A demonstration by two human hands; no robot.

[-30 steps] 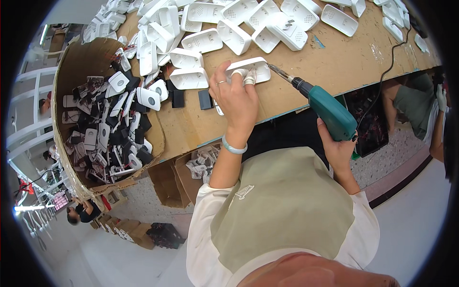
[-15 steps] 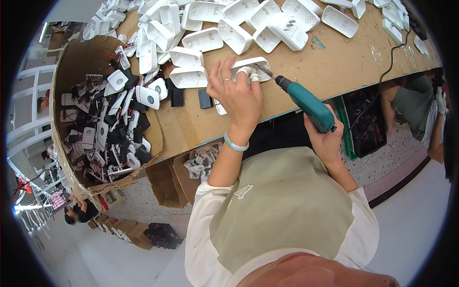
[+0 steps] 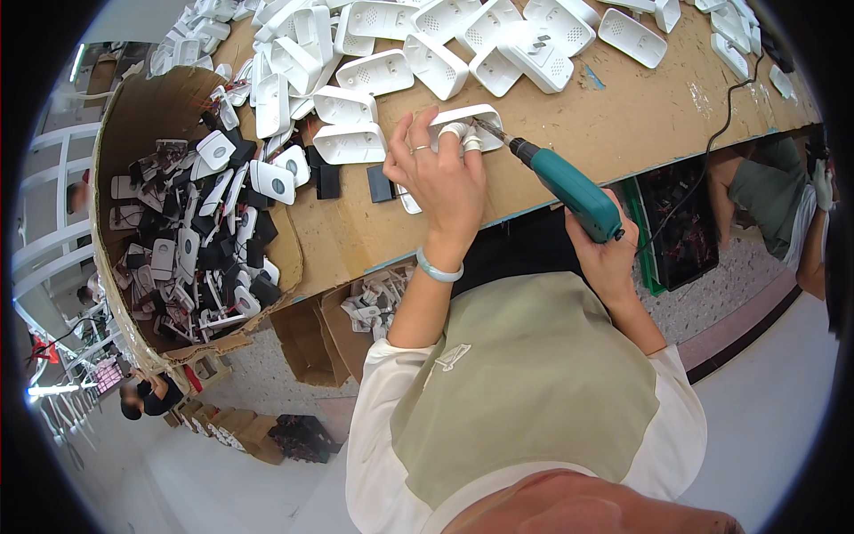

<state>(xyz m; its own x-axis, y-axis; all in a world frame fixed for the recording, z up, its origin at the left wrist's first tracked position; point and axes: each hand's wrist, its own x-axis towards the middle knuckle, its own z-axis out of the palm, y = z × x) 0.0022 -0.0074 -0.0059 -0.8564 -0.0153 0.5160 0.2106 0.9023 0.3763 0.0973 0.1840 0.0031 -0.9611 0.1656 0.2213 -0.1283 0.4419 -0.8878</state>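
Cardboard box (image 3: 133,116) at far left, full of black and white parts; next to it, on the wooden workbench (image 3: 640,107), many white plastic housings (image 3: 374,71) in a pile. Left hand (image 3: 445,182) lies flat on one white housing (image 3: 467,120) near the bench front edge, fingers (image 3: 455,133) spread and pressing it down, 2 fingertips w/ white tape. Teal electric screwdriver (image 3: 569,189) w/ bit touching this housing from the right; right hand (image 3: 609,258) closed tight around its grip, below the bench edge.
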